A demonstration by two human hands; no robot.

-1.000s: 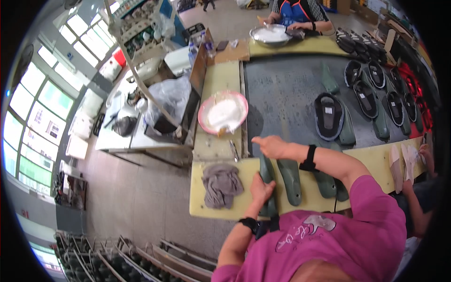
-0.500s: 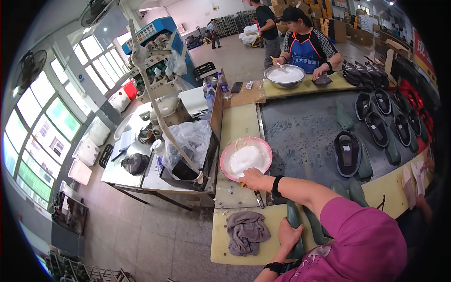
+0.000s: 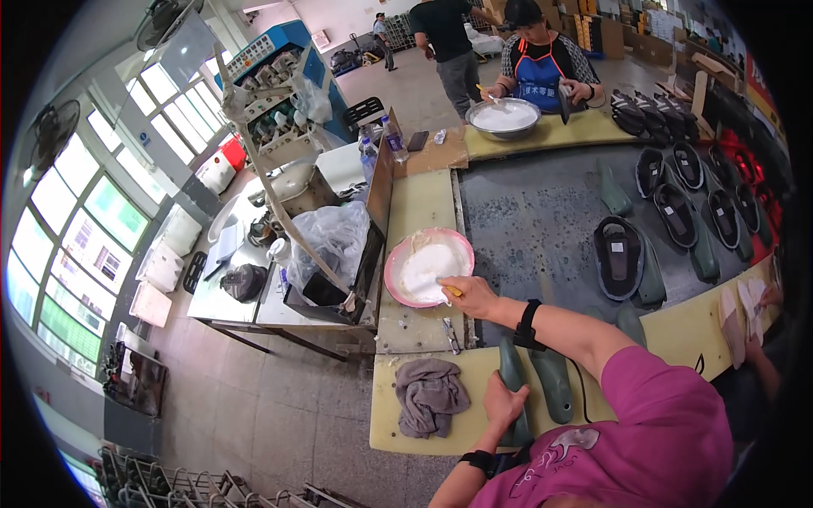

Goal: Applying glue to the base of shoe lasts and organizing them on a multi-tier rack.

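Note:
My right hand is closed around the yellow handle of a brush at the right rim of a pink basin. The brush's head dips into the white paste that fills the basin. Lower down, my left hand grips a green shoe last that lies along the yellow table edge. Beside it on the right rests another green shoe last. A slim metal hand tool lies below the basin, and a crumpled grey-brown towel sits left of my left hand.
Dark shoe uppers and green lasts cover the right of the grey table. Across it a co-worker holds a brush over a metal bowl of white paste. At left, a black bin with plastic bags stands on a white table.
My right hand has shifted along the basin's rim toward its right side, and the brush handle now shows. My left hand keeps hold of the shoe last. The co-worker has raised a dark piece upright.

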